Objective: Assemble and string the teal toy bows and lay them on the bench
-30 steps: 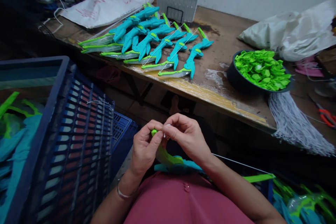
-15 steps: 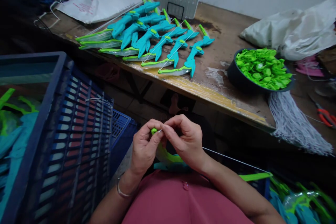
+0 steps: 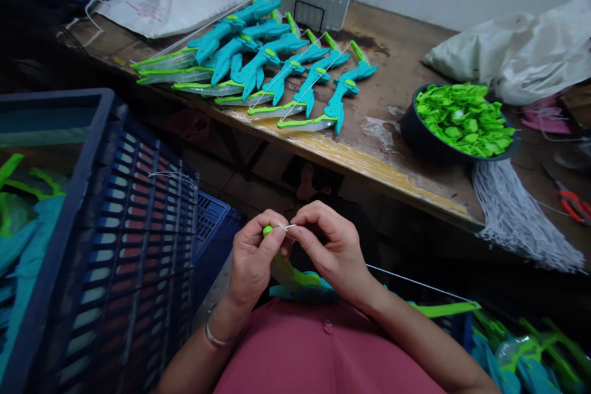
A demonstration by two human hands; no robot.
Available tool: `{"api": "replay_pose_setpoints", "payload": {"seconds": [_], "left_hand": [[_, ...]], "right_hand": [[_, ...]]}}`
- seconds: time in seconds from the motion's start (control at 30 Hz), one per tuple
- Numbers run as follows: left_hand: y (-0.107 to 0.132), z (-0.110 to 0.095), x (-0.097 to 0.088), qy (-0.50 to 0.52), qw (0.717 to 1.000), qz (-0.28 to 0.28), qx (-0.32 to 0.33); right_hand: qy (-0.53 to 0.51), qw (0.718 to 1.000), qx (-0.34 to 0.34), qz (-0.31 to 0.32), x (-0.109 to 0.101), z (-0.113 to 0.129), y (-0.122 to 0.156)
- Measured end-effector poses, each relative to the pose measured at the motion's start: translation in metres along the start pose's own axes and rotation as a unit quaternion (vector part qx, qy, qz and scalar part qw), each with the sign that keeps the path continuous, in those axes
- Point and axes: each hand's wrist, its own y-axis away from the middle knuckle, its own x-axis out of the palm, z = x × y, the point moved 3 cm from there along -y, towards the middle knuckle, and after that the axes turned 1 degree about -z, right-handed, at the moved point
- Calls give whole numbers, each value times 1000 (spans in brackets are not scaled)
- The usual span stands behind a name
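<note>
A teal and green toy bow (image 3: 302, 283) lies across my lap, partly hidden behind my hands. Its green tip (image 3: 267, 230) pokes out between the thumb and fingers of my left hand (image 3: 256, 255), which is closed on it. A white string (image 3: 287, 227) spans the small gap between both hands' fingertips. Thumb and forefinger of my right hand (image 3: 327, 249) pinch that string. From behind my right wrist another stretch of white string (image 3: 420, 281) runs to the bow's far green limb end (image 3: 475, 306).
Several toy bows (image 3: 341, 89) lie in a row on the table (image 3: 388, 154). A dark bowl (image 3: 413, 135) holds green pieces, beside a bundle of strings (image 3: 521, 221) and orange-handled pliers (image 3: 572, 204). Blue crates (image 3: 111, 98) stand left; more bow parts (image 3: 530, 357) sit lower right.
My fingertips have drawn slightly apart, the right hand moving a little right. More of the white string now shows between them.
</note>
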Motion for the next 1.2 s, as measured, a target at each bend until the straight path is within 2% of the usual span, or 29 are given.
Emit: {"api": "replay_pose_setpoints", "payload": {"seconds": [0.1,0.23,0.33,0.43,0.57,0.63,0.7,0.9,1.07,1.13,1.2], "left_hand": [[-1,-2,1,24,1000,14,-9],[-3,-1,1,46,998,15,-35],[-4,1,0,31,999,13,-37],[-3,2,0,6,1000,3,-30],[-1,3,-2,-39,999,-15,-24],[-1,3,-2,-58,998,-12,-28],[-2,2,-2,-76,997,-1,-30],[-7,1,-2,-37,998,46,-36],[-7,1,0,-8,998,52,-32],[-7,1,1,-9,998,51,-26],[-7,1,1,-10,998,49,-24]], "right_hand": [[16,999,-39,30,-4,3,-4],[61,981,-165,78,-5,9,-7],[91,972,-198,84,-5,9,-8],[94,981,-156,72,-6,8,-8],[19,998,-17,52,-8,3,-8],[9,999,7,38,-9,2,-8],[16,1000,2,26,-9,1,-8],[105,989,-103,-1,-5,2,-2],[249,941,-225,-45,2,2,4],[279,927,-245,-50,4,0,5],[279,928,-241,-49,4,-2,5]]}}
